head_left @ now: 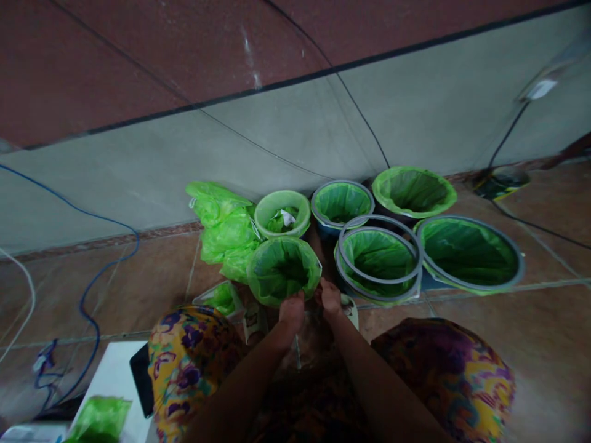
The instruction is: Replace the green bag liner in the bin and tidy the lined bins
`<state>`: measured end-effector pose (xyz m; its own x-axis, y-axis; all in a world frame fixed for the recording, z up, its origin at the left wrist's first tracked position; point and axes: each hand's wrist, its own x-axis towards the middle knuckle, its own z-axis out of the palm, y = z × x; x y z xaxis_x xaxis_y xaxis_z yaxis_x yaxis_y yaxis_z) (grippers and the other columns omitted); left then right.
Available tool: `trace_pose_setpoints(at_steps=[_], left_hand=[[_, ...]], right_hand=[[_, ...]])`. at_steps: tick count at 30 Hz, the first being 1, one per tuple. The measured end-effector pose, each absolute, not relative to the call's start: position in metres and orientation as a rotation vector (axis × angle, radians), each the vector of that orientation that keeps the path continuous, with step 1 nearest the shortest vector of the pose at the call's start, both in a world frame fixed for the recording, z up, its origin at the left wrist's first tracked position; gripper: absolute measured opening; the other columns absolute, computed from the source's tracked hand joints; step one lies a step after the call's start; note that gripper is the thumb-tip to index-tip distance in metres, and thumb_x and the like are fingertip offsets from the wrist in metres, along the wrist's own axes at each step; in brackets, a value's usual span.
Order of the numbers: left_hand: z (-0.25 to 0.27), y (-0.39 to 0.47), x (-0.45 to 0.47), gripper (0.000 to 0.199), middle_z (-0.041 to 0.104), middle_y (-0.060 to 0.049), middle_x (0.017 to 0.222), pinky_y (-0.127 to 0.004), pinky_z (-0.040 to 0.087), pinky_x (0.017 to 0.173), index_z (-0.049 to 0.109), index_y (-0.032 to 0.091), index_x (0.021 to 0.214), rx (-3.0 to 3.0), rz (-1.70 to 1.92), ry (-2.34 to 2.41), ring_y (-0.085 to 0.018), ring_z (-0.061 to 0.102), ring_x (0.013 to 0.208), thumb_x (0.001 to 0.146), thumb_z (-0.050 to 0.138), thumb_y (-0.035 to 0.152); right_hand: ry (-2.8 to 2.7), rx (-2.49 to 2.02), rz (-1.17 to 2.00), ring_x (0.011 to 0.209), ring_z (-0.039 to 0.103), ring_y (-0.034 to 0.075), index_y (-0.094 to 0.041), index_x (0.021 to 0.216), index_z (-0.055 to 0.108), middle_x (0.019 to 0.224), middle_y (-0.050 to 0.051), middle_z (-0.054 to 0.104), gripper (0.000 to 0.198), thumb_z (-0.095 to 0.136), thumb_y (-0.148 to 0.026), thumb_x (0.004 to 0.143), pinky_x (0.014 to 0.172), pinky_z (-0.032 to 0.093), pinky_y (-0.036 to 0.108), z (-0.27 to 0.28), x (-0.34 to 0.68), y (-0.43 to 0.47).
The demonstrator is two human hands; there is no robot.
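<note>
Directly before me stands a bin lined with a green bin bag (258,277), its liner folded over the rim. My left hand (292,309) is closed on the bag's near edge. Beside the bin's right side, my right hand (330,296) has its fingers curled close to the same bag; what they hold is hidden. A white strip shows along the bag's right edge. Right behind this bin sits a pale green bin (263,212) with crumpled green plastic and a white scrap inside.
More bag-lined bins stand rightward: a blue one (341,224), a wide one (414,212), a grey-rimmed one (517,264), and one with a loose grey ring (418,246). Stuffed green bags (226,227) lean by the wall. A blue cable (85,295) and white table (108,363) are leftward.
</note>
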<state>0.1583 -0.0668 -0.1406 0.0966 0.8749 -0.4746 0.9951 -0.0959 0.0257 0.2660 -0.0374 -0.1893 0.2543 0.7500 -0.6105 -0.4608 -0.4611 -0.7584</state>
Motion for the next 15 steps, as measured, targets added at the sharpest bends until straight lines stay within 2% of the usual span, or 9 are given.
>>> trace_pose_setpoints(at_steps=[6,12,15], left_hand=[[-0.141,-0.066,0.158,0.037,0.066,-0.014,0.103,-0.034,0.053,0.08,0.051,0.012,0.121,2.058,-0.491,1.815,-0.023,0.066,0.096,0.09,0.032,0.007],[-0.13,-0.062,0.155,0.052,0.068,-0.011,0.098,-0.034,0.053,0.079,0.032,0.017,0.141,2.071,-0.536,1.723,-0.022,0.066,0.094,0.09,0.032,0.007],[-0.127,-0.058,0.155,0.049,0.067,-0.013,0.102,-0.035,0.052,0.082,0.036,0.015,0.138,2.051,-0.576,1.683,-0.022,0.066,0.097,0.09,0.031,0.009]], right_hand=[[-0.273,-1.438,1.466,0.046,0.05,0.01,-0.016,0.067,0.06,0.055,-0.003,0.058,0.022,0.074,-0.025,0.053,0.045,0.04,0.021,-0.193,0.265,-0.034],[-0.223,-1.41,1.491,0.048,0.053,0.011,-0.016,0.069,0.061,0.057,-0.002,0.059,0.023,0.074,-0.028,0.054,0.048,0.044,0.023,-0.194,0.265,-0.033],[-0.206,-1.415,1.494,0.047,0.052,0.011,-0.016,0.069,0.06,0.056,-0.003,0.058,0.024,0.074,-0.029,0.054,0.046,0.044,0.023,-0.193,0.263,-0.033]])
